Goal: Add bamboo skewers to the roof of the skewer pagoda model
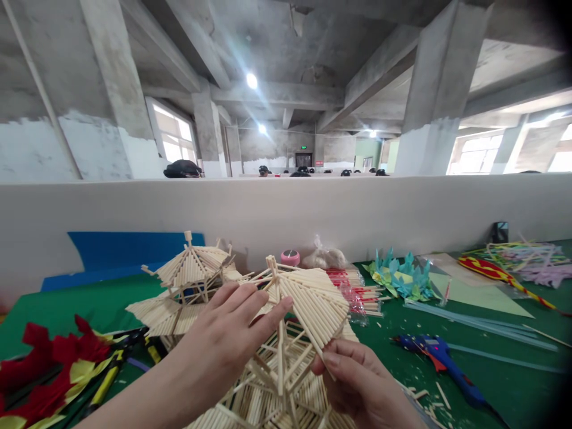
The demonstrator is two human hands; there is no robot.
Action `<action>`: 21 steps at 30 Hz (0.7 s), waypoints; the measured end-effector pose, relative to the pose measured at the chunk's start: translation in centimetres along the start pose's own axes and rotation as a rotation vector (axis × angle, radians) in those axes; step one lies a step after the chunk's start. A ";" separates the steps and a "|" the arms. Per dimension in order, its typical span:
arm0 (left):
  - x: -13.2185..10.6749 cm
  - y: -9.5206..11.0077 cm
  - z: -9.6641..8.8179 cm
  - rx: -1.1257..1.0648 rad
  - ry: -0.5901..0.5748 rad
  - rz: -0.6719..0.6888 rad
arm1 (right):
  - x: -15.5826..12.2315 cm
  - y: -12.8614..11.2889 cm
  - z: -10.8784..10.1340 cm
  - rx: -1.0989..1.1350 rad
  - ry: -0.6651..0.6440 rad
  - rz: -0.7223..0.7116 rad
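In front of me stands a pavilion model (pixel 313 298) built from thin wooden sticks, its sloped roof partly covered and its lower frame exposed. My left hand (pixel 223 333) lies over the roof's left side, fingers stretched out and a fingertip near the peak. At the roof's lower right edge, my right hand (pixel 357 381) pinches a wooden stick (pixel 328 368) between thumb and fingers, with its other fingers curled. Behind my left hand is a second stick pavilion (pixel 192 268) with tiered roofs, partly hidden.
A blue glue gun (pixel 447 357) lies at right beside clear glue sticks (pixel 473 325) and wood scraps. Bagged sticks (pixel 357 289), a pink tape roll (pixel 290 257) and a blue-green paper craft (pixel 402 277) sit behind. Yellow-handled pliers (pixel 107 378) and red cloth (pixel 49 363) lie left. A white partition (pixel 286 208) stands behind.
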State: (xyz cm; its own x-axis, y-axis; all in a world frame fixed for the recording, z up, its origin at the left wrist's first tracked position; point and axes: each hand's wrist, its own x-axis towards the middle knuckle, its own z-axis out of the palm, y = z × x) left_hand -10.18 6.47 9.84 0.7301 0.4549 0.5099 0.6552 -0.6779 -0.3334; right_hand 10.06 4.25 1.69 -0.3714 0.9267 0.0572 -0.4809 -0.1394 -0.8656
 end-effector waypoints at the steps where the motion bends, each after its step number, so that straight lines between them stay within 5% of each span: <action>1: 0.0 0.0 0.0 0.000 0.001 0.000 | 0.0 0.0 0.0 -0.002 0.001 0.004; 21: 0.0 -0.8 0.1 0.047 -0.058 0.103 | -0.5 -1.4 1.3 -0.023 0.099 0.036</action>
State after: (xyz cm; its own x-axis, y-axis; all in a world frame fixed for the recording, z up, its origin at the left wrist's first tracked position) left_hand -10.73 7.05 10.03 0.8031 0.4181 0.4245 0.5836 -0.6957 -0.4188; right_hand 9.88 3.55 3.47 -0.3076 0.9513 -0.0229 -0.4495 -0.1665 -0.8776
